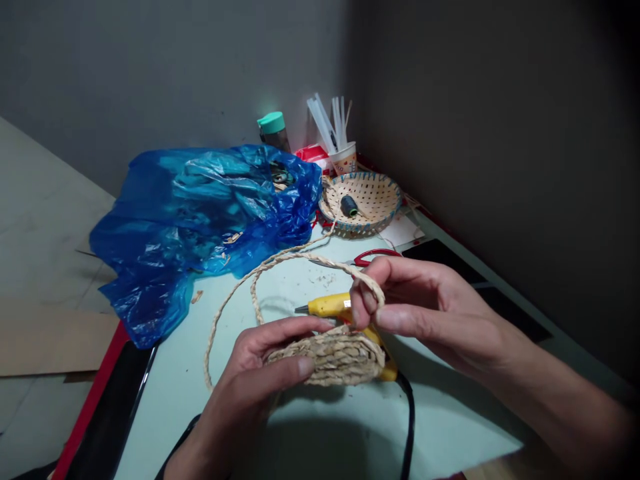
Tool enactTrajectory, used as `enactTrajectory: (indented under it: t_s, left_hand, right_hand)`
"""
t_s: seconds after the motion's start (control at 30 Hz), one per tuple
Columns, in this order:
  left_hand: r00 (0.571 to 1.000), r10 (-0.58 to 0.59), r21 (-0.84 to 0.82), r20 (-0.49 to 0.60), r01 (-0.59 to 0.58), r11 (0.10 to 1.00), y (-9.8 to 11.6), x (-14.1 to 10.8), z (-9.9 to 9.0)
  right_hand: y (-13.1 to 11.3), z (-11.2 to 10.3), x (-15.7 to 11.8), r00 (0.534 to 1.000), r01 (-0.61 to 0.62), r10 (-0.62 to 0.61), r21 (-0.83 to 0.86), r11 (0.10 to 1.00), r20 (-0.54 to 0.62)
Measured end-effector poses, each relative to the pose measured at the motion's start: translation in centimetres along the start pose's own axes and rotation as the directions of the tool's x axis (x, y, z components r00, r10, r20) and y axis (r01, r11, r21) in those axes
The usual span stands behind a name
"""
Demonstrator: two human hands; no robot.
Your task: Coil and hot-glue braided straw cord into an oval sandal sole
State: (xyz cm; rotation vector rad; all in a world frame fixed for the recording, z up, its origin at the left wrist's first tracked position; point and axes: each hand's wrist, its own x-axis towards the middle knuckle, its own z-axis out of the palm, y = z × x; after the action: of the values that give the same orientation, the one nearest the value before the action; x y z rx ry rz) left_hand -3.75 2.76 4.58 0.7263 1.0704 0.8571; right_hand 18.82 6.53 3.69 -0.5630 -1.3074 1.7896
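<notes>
A coiled piece of braided straw (345, 360) is gripped in my left hand (265, 367), thumb on its near side and fingers behind. Just above its right end, my right hand (425, 300) pinches the loose braided cord (320, 259) between thumb and fingers. From there the cord loops left over the table and back toward the basket. Behind the coil lies a yellow glue gun (330, 305), its nozzle pointing left and its black cable running down toward the front; the coil and my right fingers hide part of it.
A blue plastic bag (200, 207) covers the back left. Behind the hands are red-handled scissors (377, 255) and a woven basket (370, 220) holding a dark thread spool (349, 206). A paper cup of glue sticks (344, 159) and a green-lidded bottle (273, 127) stand near the wall.
</notes>
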Motion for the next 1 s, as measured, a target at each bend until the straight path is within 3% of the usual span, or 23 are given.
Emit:
enactTrajectory:
  t_s: [0.43, 0.63, 1.0]
  left_hand:
    - [0.994, -0.104, -0.123, -0.041, 0.098, 0.988, -0.29, 0.26, -0.05]
    - [0.995, -0.069, -0.148, -0.069, 0.058, 0.987, -0.39, 0.27, -0.29]
    - [0.995, 0.007, -0.143, -0.101, -0.021, 0.990, -0.66, 0.27, -0.44]
  right_hand:
    - [-0.48, 0.47, -0.16, 1.000, -0.006, 0.007, -0.009, 1.000, 0.031]
    - [-0.14, 0.47, -0.20, 0.998, 0.056, -0.056, -0.093, 0.994, 0.000]
    - [0.26, 0.76, -0.30, 0.993, 0.006, -0.019, -0.110, 0.994, -0.117]
